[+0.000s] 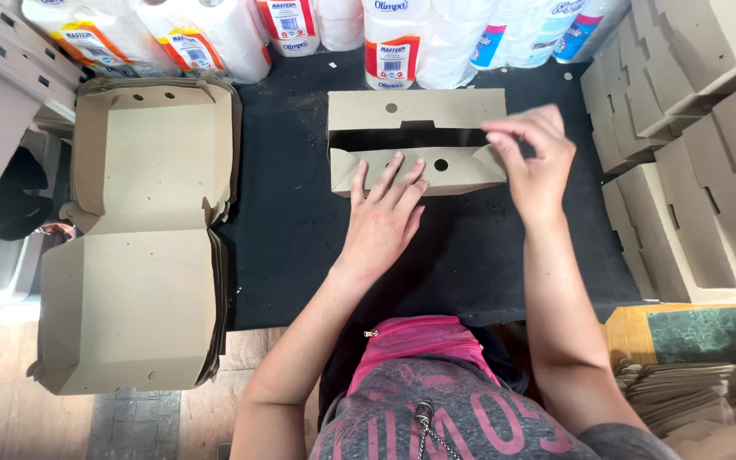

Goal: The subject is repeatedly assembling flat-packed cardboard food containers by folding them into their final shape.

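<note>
A half-folded brown cardboard box point(416, 111) lies on the black table top point(291, 238), its near flap bent up and a dark gap showing along its middle. My left hand point(382, 217) rests flat with the fingers spread, fingertips pressing the near flap. My right hand point(534, 158) pinches the right end of that flap between thumb and fingers.
A stack of flat unfolded box blanks point(142, 247) lies at the left. Folded boxes point(692, 153) are piled at the right, more flat blanks point(692, 396) at lower right. Wrapped paper rolls point(317, 30) line the far edge.
</note>
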